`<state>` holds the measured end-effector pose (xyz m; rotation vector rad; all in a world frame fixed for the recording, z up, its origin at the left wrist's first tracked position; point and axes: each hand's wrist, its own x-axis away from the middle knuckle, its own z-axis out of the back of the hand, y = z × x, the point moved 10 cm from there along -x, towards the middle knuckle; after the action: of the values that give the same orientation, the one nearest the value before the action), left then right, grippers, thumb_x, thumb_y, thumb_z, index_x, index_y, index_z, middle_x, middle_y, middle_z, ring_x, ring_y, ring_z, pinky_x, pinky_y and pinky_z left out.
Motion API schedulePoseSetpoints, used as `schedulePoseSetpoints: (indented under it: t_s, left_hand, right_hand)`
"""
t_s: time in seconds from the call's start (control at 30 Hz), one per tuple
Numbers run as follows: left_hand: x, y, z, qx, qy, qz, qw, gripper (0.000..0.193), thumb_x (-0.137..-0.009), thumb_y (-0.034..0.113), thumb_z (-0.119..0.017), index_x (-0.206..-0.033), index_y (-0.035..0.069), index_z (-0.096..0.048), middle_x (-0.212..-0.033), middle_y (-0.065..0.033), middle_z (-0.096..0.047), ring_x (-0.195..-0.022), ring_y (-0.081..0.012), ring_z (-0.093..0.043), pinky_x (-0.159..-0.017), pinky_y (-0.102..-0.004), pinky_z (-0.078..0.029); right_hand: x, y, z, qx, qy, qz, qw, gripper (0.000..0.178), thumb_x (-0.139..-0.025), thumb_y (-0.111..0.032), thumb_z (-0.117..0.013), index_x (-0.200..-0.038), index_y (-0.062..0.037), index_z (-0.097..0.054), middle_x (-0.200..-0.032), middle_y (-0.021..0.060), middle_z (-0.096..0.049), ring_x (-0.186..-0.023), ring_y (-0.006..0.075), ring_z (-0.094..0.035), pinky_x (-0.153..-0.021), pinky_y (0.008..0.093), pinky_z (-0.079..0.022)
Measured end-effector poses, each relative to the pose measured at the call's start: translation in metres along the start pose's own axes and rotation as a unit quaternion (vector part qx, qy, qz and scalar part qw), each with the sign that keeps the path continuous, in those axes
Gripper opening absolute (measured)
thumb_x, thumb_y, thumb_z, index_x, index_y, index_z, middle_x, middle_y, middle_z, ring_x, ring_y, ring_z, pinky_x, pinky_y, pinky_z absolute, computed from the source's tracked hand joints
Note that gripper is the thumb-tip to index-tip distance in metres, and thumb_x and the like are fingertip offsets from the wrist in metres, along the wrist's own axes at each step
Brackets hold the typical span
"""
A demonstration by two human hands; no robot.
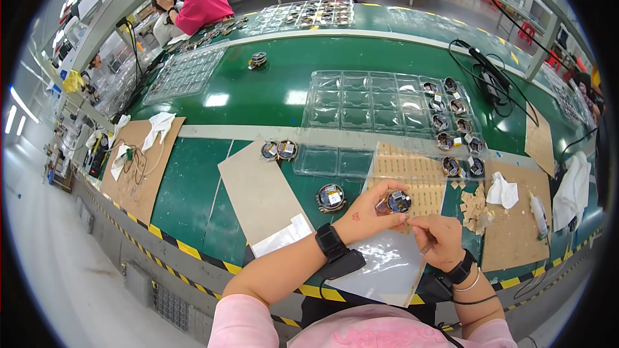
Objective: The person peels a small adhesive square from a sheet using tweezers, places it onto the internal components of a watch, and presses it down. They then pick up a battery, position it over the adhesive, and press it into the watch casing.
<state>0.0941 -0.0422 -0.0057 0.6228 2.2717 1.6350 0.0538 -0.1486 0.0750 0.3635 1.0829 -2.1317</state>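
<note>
My left hand (374,214) is closed around a small round electronic module (399,201), its dark face with coloured parts turned up. Just below it, my right hand (440,239) has thumb and fingers pinched together near the module's lower edge; whatever is between the fingertips is too small to make out. Under both hands lies a tan sheet with rows of printed marks (412,183), and a clear plastic film (380,270) covers the table nearer to me. Another round module (331,198) rests on the green table left of my left hand.
A clear compartment tray (361,99) holds several modules along its right side. Two modules (279,150) lie by a grey-beige board (264,187). Tan paper scraps (476,209), a white tissue (502,191) and a white tube (538,216) are at right. A person in pink (203,6) sits across the table.
</note>
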Motion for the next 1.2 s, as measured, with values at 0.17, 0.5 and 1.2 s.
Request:
schedulePoseSetpoints:
  t_s: [0.17, 0.5, 1.2]
  left_hand:
    - [0.004, -0.003, 0.0, -0.007, 0.006, -0.003, 1.0, 0.053, -0.083, 0.002, -0.068, -0.13, 0.004, -0.043, -0.121, -0.0035, -0.049, -0.108, -0.0099, -0.051, -0.085, -0.0262, -0.051]
    - [0.008, 0.006, 0.013, -0.079, 0.078, -0.015, 0.994, 0.055, -0.082, 0.001, -0.069, -0.131, 0.008, -0.043, -0.103, -0.006, -0.057, -0.084, -0.015, -0.063, -0.074, -0.0299, -0.056]
    - [0.01, 0.009, -0.006, -0.143, 0.031, -0.064, 0.987, 0.053, -0.078, -0.003, -0.069, -0.127, 0.005, -0.05, -0.113, -0.0065, -0.058, -0.1, -0.0124, -0.061, -0.081, -0.0257, -0.054]
  right_hand:
    - [0.004, 0.003, -0.004, -0.014, -0.004, -0.015, 1.0, 0.014, -0.081, 0.002, -0.063, -0.093, -0.0034, -0.065, -0.067, 0.0081, -0.061, -0.047, 0.0158, -0.056, -0.045, 0.0254, -0.042]
    - [0.011, 0.017, 0.021, -0.027, 0.1, -0.072, 0.992, 0.013, -0.084, 0.0, -0.061, -0.096, -0.0019, -0.064, -0.073, 0.0049, -0.055, -0.053, 0.01, -0.047, -0.048, 0.0225, -0.035]
    - [0.023, 0.059, 0.006, -0.252, 0.043, -0.279, 0.926, 0.026, -0.099, -0.022, -0.047, -0.1, -0.0004, -0.06, -0.075, -0.0013, -0.053, -0.063, 0.0045, -0.047, -0.057, 0.0188, -0.037]
